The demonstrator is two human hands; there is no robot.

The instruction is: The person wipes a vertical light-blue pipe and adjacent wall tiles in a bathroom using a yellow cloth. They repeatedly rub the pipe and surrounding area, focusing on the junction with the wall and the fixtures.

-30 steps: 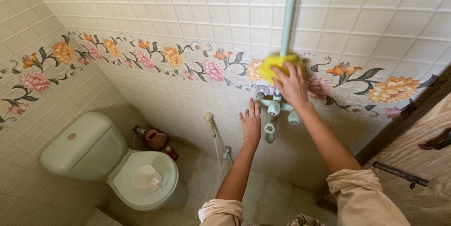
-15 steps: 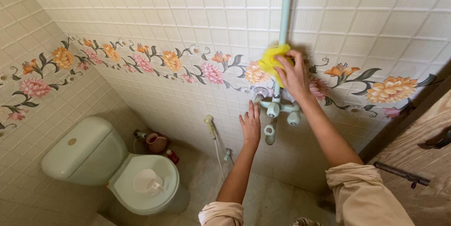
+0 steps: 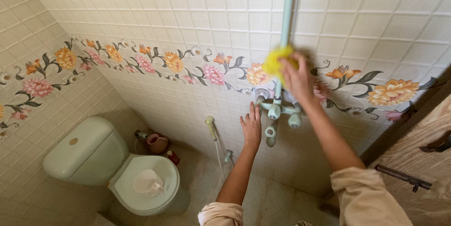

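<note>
My right hand [image 3: 297,79] grips a yellow scrubbing sponge [image 3: 275,60] and presses it against the pale green vertical shower pipe [image 3: 286,14], just above the tap fitting. The hand is blurred. Below it sits the pale green mixer tap [image 3: 277,111] with round knobs and a spout. My left hand [image 3: 251,123] lies flat on the white tiled wall [image 3: 188,0] just left of the tap, fingers spread and holding nothing.
A pale green toilet [image 3: 94,153] stands at lower left with a white jug [image 3: 146,183] on its closed lid. A brown pot [image 3: 156,142] and a small red bottle [image 3: 172,157] stand behind it. A hand bidet sprayer [image 3: 211,126] hangs on the wall. A wooden door [image 3: 423,160] is at right.
My right hand has slid the yellow sponge up the pipe and then slightly back down. My left hand has stayed flat on the wall.
</note>
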